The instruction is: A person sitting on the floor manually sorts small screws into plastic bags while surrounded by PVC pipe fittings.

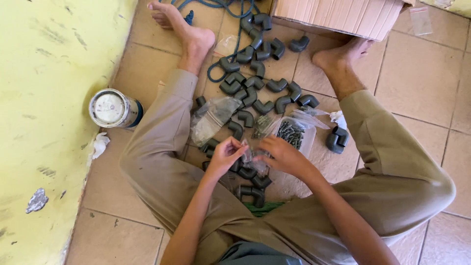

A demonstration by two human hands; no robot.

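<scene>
I sit on a tiled floor with my legs spread. My left hand [224, 155] and my right hand [281, 155] meet low between my knees, both pinching a small clear plastic bag [253, 158] with small parts inside. Several grey plastic pipe elbows [250, 94] lie scattered on the tiles just beyond my hands, and a few more [251, 182] lie under them. An open clear bag of dark screws [292, 132] rests right beyond my right hand. A crumpled empty clear bag [212, 118] lies beyond my left hand.
A cardboard box [338, 17] stands at the top by my right foot. A blue rope [223, 10] runs near my left foot. A metal can [114, 109] sits against the yellow wall [44, 98] at left. Two joined elbows [337, 139] lie by my right knee.
</scene>
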